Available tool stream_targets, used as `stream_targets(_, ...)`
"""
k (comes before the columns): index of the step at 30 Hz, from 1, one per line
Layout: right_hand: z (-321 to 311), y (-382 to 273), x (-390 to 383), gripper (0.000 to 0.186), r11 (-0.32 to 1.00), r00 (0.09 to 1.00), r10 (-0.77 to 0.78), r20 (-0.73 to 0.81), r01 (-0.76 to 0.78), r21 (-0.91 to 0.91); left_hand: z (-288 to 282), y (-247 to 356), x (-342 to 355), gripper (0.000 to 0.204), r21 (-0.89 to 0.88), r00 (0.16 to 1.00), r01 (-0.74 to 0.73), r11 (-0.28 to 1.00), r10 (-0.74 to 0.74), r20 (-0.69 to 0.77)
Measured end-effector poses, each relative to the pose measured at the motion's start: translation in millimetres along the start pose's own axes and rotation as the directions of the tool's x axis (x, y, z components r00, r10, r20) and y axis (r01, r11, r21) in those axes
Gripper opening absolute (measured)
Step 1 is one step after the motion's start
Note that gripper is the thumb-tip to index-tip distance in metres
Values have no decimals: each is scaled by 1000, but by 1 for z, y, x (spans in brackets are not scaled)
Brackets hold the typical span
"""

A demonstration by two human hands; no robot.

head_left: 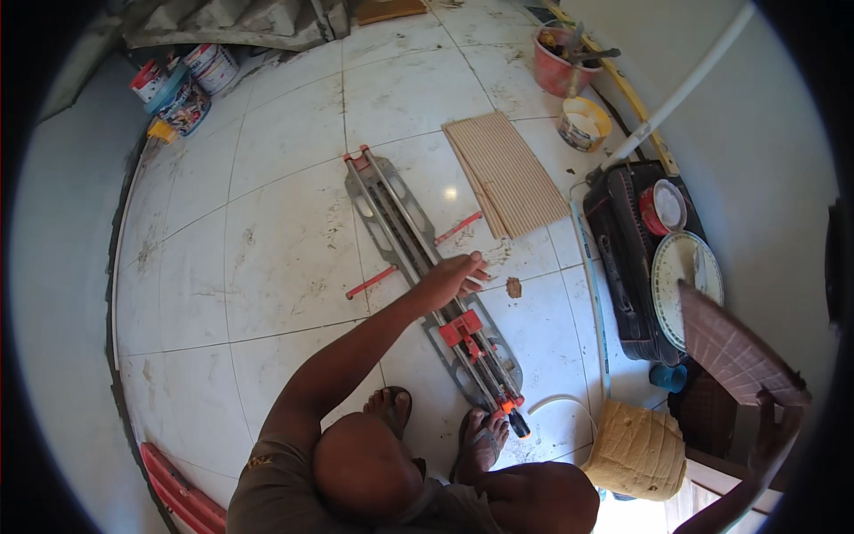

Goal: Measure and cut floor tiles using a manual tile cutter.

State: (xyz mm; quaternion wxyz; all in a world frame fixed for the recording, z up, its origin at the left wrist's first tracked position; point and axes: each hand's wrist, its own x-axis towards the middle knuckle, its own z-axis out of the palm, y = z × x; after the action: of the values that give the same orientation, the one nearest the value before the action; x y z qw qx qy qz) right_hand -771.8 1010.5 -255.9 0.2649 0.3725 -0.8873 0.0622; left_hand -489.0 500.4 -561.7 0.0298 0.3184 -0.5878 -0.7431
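A long manual tile cutter (411,240) with twin metal rails, a red carriage and red side arms lies slantwise on the floor in front of me. Over its rails is my left hand (452,278), fingers curled, with a small pale thing showing by the fingertips that I cannot make out. Far to the right, my right hand (776,418) grips the lower end of a brown ribbed tile (743,351), which is raised and tilted beside the dark suitcase. That hand is dim and its fingers are partly hidden. Beige ribbed panels (511,173) lie stacked beyond the cutter.
On the suitcase (614,258) rest a round patterned plate (667,285) and a small tub (663,206). A red bucket of tools (562,62) and a yellow-rimmed tub (584,125) stand far right. Paint buckets (182,98) sit far left. A yellowish foam block (636,449) is near my feet.
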Motion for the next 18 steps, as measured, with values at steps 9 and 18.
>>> stream_targets(9,68,-308,81,24,287,617,-758,-210,606,742,-24,15,-113,96,-665,903,383,641,-110,415)
stream_targets(18,215,-441,18,32,222,520,-790,-325,737,638,-117,-36,-138,65,-542,875,-190,818,-109,-472)
